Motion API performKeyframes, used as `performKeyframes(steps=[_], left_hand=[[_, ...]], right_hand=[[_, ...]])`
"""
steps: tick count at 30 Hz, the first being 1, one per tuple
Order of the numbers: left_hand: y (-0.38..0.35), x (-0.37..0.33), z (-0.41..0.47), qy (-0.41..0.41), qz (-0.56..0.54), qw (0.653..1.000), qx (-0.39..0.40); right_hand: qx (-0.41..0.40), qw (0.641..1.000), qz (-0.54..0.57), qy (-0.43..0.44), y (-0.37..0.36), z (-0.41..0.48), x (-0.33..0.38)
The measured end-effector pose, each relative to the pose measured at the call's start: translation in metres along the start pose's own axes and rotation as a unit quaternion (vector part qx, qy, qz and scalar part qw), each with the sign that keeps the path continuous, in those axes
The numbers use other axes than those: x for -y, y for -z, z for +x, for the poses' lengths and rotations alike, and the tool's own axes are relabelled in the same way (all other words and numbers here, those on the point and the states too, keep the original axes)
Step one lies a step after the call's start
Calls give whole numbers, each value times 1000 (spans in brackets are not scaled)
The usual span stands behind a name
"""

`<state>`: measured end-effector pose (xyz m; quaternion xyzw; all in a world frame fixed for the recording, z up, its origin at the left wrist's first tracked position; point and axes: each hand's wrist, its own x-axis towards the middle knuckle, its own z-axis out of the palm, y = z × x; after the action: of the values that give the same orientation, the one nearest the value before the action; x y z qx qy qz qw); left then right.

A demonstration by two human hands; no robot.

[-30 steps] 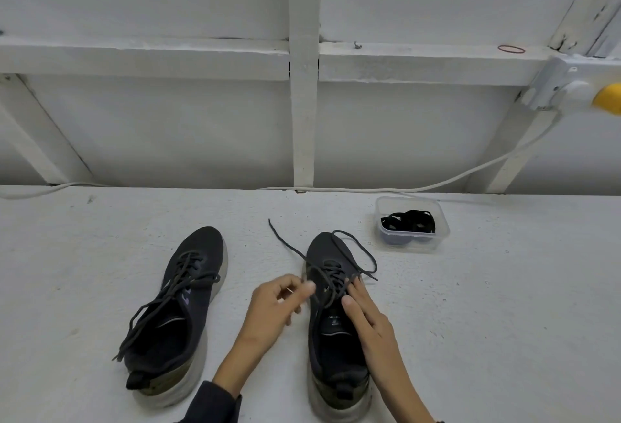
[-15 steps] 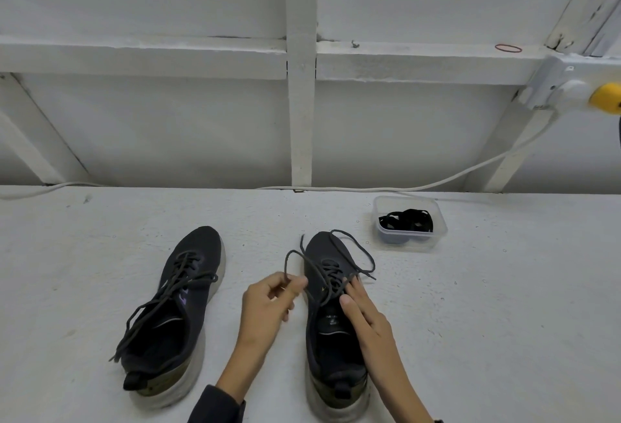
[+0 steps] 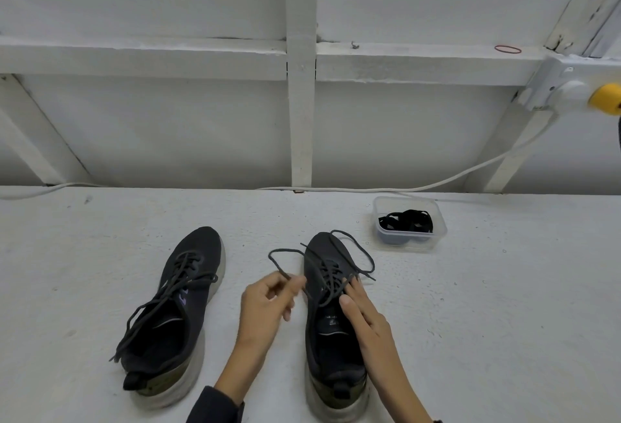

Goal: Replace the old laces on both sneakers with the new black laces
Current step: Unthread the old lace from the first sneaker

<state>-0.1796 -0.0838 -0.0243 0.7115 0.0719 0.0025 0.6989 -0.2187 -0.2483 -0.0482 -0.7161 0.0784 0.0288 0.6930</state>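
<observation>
Grey old lace (image 3: 285,249) looks limp (best pinched close to the sneaker (image 3: 322,241)); left hand (image 3: 268,301) pinches its slack, while the flat-fingered right hand (image 3: 364,313) presses the upper beneath it.

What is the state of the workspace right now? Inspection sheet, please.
Surface: white painted tabletop, speckled.
Job's things: left sneaker laced, ends loose; right sneaker with old lace partly undone; new black laces in clear tub.
Clutter: red rubber band on ledge.
Hands: left hand pinches old lace; right hand rests straight-fingered on right sneaker.
Cables: white cable along wall to socket box.
Surroundings: white framed wall.
</observation>
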Motion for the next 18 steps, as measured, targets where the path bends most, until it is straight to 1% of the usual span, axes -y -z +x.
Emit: performKeyframes(steps=[2,3,4,5,7,10,12,14,15,17,18], left_hand=[[0,-2,3,4,-79,993,-92],[0,-2,4,7,-106,988,-115],[0,-3,3,12,-119,986,-119],[-2,-3,2,19,-124,986,-107],[-5,-2,-4,32,-107,992,-50],[-11,5,-13,39,-40,998,41],[-13,8,-16,24,-12,998,61],[-13,6,-15,2,-8,1000,23],[-11,4,-13,-5,-28,999,-16],[-8,-1,-7,-1,-105,990,-95],[-6,-4,-4,3,-134,984,-119]], right_hand=[[1,1000,1,7,0,0,0],[-1,1000,1,9,0,0,0],[-3,1000,0,10,0,0,0],[-5,1000,1,10,-1,1,0],[-5,1000,2,13,-1,1,1],[1,1000,1,31,-1,-1,5],[-1,999,0,37,-2,-2,6],[-6,1000,8,26,-2,-2,7],[-8,1000,10,20,-2,-1,6],[-9,1000,8,16,-1,-1,3],[-10,1000,8,15,-1,-1,3]])
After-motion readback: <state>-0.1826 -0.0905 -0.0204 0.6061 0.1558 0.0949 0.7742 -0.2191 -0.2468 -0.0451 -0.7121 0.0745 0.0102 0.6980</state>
